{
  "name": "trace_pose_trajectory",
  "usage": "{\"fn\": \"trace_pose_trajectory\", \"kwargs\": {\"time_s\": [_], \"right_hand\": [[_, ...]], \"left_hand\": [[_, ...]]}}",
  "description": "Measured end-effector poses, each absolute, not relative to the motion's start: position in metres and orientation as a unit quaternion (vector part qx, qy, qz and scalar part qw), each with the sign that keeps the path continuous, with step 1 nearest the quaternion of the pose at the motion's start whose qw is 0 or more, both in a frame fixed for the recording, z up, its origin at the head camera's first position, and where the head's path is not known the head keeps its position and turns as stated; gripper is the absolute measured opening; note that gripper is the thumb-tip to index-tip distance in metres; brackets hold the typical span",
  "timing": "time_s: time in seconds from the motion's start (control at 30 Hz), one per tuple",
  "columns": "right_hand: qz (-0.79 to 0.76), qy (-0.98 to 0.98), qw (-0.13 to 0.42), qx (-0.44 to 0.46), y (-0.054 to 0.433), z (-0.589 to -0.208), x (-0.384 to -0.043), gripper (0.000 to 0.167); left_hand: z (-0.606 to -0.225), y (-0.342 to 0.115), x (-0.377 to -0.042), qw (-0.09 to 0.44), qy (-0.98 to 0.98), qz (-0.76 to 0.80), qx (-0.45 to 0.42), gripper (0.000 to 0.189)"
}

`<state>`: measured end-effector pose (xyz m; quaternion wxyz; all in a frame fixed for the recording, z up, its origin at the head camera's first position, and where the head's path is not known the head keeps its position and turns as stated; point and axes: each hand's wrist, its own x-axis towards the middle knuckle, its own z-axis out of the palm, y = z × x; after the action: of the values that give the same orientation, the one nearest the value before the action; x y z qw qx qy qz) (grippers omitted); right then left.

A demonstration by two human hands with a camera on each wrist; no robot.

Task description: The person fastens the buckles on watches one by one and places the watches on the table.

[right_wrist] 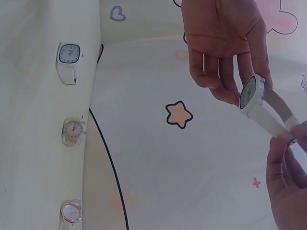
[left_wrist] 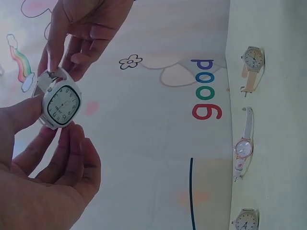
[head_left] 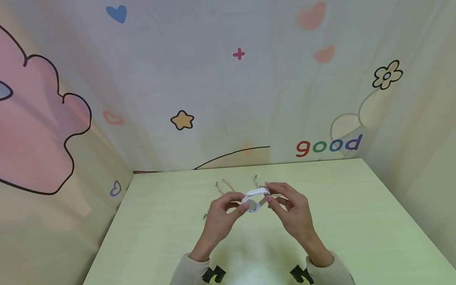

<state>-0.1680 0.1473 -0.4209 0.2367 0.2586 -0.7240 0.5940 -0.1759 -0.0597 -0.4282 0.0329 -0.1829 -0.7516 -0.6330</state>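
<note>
Holding a white watch (head_left: 251,205) above the pale table (head_left: 160,229), two hands meet in front of the person. The left hand (head_left: 221,217) grips the watch by its case, thumb on one side and fingers on the other, with little space between them. The right hand (head_left: 295,211) pinches the strap between thumb and finger, close to the buckle end. The strap curves round into a loop; whether the buckle is fastened cannot be told. The left wrist view shows the rounded-square face with its dark border.

On the table beyond the hands lie more watches in a row: a square-faced watch (right_wrist: 69,53) with a white strap, a round watch (right_wrist: 73,130) with a beige look, a rose-gold watch (left_wrist: 243,148) on a white strap, and a tan-strapped watch (left_wrist: 253,58) at the right end. From the head view, the hands partly hide them. Light sleeves (head_left: 190,271) cover the forearms, and a printed cloth (head_left: 213,79) hangs behind the table.
</note>
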Motion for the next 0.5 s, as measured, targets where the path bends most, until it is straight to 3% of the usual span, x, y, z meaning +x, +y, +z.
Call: {"fn": "trace_pose_trajectory", "kwargs": {"time_s": [0.5], "right_hand": [[0.502,-0.776,0.27,0.27,0.1464,-0.4189,-0.1676,0.028]], "left_hand": [[-0.4263,-0.0604,-0.1743,0.053,-0.759,-0.619,-0.197,0.018]]}}
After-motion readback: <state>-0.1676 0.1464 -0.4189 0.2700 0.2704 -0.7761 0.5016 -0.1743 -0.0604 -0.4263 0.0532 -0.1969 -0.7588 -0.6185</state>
